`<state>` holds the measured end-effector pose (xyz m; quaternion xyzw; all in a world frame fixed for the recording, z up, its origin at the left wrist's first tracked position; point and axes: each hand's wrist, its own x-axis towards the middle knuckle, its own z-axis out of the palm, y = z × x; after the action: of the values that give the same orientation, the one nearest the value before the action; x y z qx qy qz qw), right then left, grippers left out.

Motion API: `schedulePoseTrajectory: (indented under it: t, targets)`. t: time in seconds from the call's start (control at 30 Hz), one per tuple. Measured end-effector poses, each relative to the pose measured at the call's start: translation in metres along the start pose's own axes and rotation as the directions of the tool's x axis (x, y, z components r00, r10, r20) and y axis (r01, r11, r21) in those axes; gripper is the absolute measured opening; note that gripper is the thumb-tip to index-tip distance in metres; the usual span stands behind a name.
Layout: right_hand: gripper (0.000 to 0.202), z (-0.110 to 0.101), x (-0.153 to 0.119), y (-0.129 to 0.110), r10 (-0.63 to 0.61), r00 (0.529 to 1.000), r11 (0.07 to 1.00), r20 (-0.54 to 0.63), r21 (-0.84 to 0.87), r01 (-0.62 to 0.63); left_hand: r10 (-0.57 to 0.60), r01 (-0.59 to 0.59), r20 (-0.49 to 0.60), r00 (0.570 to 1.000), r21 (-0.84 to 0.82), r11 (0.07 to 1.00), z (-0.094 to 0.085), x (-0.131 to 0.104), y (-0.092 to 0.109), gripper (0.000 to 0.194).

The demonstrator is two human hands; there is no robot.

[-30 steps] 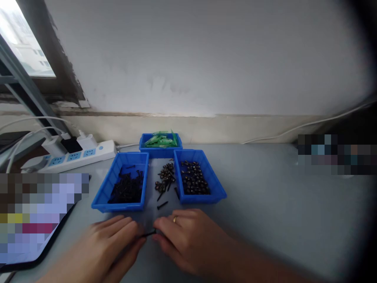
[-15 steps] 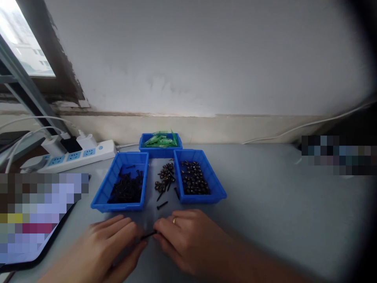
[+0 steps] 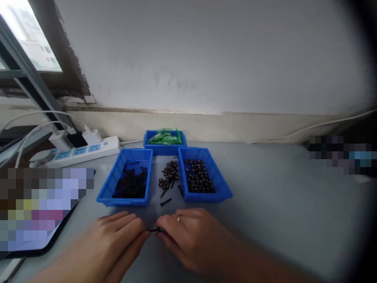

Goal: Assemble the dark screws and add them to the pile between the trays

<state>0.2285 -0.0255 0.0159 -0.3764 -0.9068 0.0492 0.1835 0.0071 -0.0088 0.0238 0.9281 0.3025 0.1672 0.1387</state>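
Observation:
A thin black screw spans the small gap between my two hands, just above the grey table. My left hand pinches its left end between thumb and fingers. At the other end, the thumb and forefinger of my right hand, which wears a ring, are closed on it; whatever else lies in that grip is hidden. Beyond my hands sit a left blue bin of black screws and a right blue bin holding dark, shiny pieces. Between the bins lie a pile of screws with bronze-coloured heads and a loose black screw.
Behind these, a smaller blue bin contains green-and-clear packets. A white power strip with plugs and cables is at the left, near a tablet-like screen. The wall rises at the table's back.
My hands have come slightly closer together, leaving less of the screw showing. The whole view has shifted, so the bins appear a little farther right.

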Motion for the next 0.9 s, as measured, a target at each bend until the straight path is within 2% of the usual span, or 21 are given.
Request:
schedulePoseTrajectory:
  t: [0.23, 0.43, 0.57, 0.9]
  targets:
    - [0.015, 0.0038, 0.0, 0.0001, -0.02, 1.0, 1.0, -0.007, -0.019, 0.02, 0.027, -0.027, -0.013, 1.0, 0.043, 0.999, 0.0007, -0.0003, -0.0004, 0.027]
    - [0.013, 0.0022, -0.0003, 0.0006, -0.01, 0.998, 1.0, -0.055, -0.03, 0.009, 0.029, -0.029, 0.002, 1.0, 0.021, 0.999, -0.0003, 0.0026, -0.0019, 0.031]
    - [0.008, 0.0019, 0.0007, 0.0006, -0.017, 0.999, 0.999, -0.043, -0.041, 0.016, 0.054, -0.054, 0.002, 0.999, 0.037, 0.998, -0.0011, 0.0041, -0.0023, 0.034]
    - [0.019, -0.001, 0.0017, -0.0016, -0.042, 0.999, 0.998, -0.022, -0.043, 0.041, 0.028, -0.028, -0.002, 1.0, 0.033, 0.999, -0.0006, 0.0026, -0.0014, 0.03]
